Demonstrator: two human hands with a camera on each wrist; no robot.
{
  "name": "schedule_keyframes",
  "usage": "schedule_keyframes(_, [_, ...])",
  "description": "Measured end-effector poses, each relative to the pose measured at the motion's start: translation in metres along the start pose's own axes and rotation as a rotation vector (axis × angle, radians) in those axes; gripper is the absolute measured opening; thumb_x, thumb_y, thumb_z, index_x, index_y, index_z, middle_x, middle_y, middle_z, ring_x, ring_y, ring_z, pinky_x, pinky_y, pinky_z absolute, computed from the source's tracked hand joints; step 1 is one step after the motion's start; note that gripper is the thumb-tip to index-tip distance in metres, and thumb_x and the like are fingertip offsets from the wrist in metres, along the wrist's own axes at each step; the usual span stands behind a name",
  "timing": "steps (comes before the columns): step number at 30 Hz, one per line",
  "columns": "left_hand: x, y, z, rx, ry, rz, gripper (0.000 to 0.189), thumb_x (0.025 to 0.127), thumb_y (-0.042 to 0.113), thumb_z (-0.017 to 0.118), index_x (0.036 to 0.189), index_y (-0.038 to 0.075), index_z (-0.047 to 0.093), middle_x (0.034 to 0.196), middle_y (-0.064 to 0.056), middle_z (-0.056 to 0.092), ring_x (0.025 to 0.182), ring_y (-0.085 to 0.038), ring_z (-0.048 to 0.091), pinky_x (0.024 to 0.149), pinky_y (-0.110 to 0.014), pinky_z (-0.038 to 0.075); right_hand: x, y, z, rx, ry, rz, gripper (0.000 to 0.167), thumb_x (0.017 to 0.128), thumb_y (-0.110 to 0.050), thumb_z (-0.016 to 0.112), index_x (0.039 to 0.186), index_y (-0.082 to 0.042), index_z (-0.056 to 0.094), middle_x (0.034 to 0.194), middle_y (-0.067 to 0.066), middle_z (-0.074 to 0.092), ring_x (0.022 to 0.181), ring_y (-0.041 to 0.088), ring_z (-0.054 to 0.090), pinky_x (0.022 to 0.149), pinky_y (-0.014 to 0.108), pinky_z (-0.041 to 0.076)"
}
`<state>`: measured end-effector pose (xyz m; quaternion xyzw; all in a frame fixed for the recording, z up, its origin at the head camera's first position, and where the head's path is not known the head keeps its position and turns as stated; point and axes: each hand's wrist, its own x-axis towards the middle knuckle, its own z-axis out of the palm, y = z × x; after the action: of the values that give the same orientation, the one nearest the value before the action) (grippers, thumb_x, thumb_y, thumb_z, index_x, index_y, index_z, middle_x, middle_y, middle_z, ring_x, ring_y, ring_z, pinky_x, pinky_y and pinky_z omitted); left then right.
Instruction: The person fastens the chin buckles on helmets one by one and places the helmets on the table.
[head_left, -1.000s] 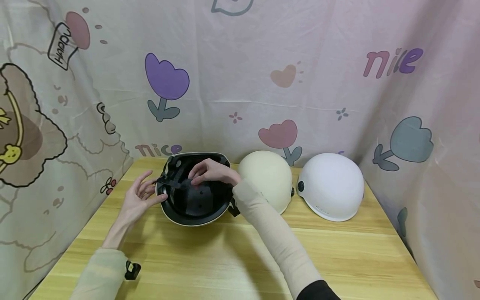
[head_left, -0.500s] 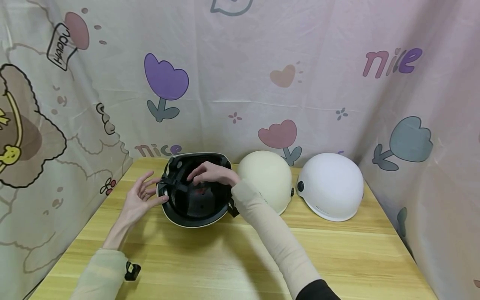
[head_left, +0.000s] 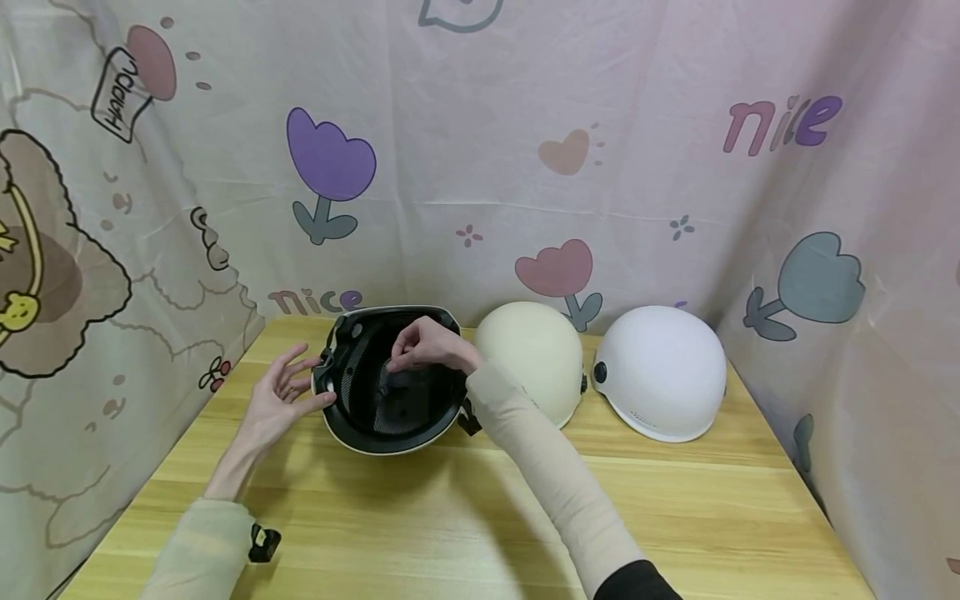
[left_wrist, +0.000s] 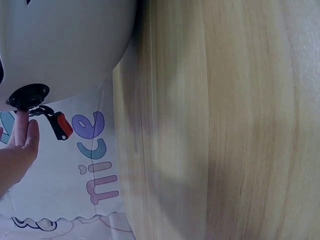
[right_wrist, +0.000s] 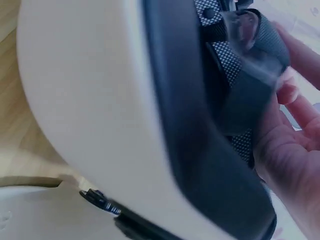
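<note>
An upturned helmet (head_left: 405, 408) with a black lining rests at the left of the table. My left hand (head_left: 281, 396) touches its left side, thumb on the rim, fingers fairly straight. In the left wrist view that hand (left_wrist: 22, 142) meets the round black side fitting (left_wrist: 29, 95), and a black-and-orange buckle (left_wrist: 61, 125) hangs beside it. My right hand (head_left: 431, 346) is inside the helmet opening, thumb and fingertips together. The right wrist view shows a blurred dark strap (right_wrist: 250, 95) at the right hand's (right_wrist: 292, 150) fingers; the exact grip is partly hidden.
A cream helmet (head_left: 528, 354) stands just right of the upturned one. Farther right is a white helmet (head_left: 663, 375). Both have their domes up. The wooden table (head_left: 420, 525) runs back to a printed curtain (head_left: 450, 150).
The right hand has shifted slightly right inside the helmet, and the black strap that stretched across to the left rim no longer shows there. The left hand stays put.
</note>
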<state>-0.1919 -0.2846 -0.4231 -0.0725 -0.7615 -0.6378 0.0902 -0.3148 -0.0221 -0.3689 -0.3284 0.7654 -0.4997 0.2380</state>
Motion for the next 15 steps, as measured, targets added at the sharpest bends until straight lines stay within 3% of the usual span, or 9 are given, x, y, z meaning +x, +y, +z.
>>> schedule_keyframes(3, [0.0,0.0004,0.0001,0.009,0.002,-0.003,0.086,0.086,-0.004,0.075,0.158,0.014,0.03,0.131,0.019,0.058,0.101,0.006,0.062,0.091,-0.005,0.048,-0.0006,0.0003,-0.0015,-0.001,-0.025,0.017,0.02,0.085,0.006,0.074,0.104,0.01,0.069,0.06,-0.005,0.043,0.054,0.006,0.042,0.055,0.02,0.04])
schedule_keyframes(7, [0.0004,0.0009,0.0008,0.024,0.008,-0.004,0.086,0.086,-0.003,0.075,0.157,0.013,0.03,0.13,0.019,0.058,0.1,0.007,0.063,0.091,-0.004,0.047,-0.0005,0.0002,-0.0038,-0.014,-0.049,0.014,0.04,0.083,0.013,0.07,0.123,0.008,0.065,0.074,0.005,0.055,0.06,0.007,0.047,0.055,0.021,0.04])
schedule_keyframes(11, [0.0005,0.0015,0.0013,0.04,0.011,-0.01,0.085,0.086,-0.002,0.076,0.157,0.013,0.031,0.13,0.02,0.058,0.1,0.007,0.063,0.092,-0.004,0.046,-0.0007,-0.0001,-0.0059,0.007,-0.099,-0.014,0.047,0.083,0.018,0.063,0.129,0.007,0.062,0.107,0.026,0.066,0.082,0.013,0.059,0.064,0.019,0.048])
schedule_keyframes(15, [0.0005,0.0017,0.0016,0.061,0.012,-0.016,0.085,0.087,0.0,0.076,0.157,0.013,0.031,0.131,0.02,0.057,0.1,0.008,0.062,0.092,-0.004,0.046,-0.0013,-0.0004,-0.0065,0.0,-0.153,-0.065,0.048,0.084,0.022,0.052,0.13,0.009,0.061,0.126,0.033,0.063,0.108,0.029,0.062,0.07,0.018,0.047])
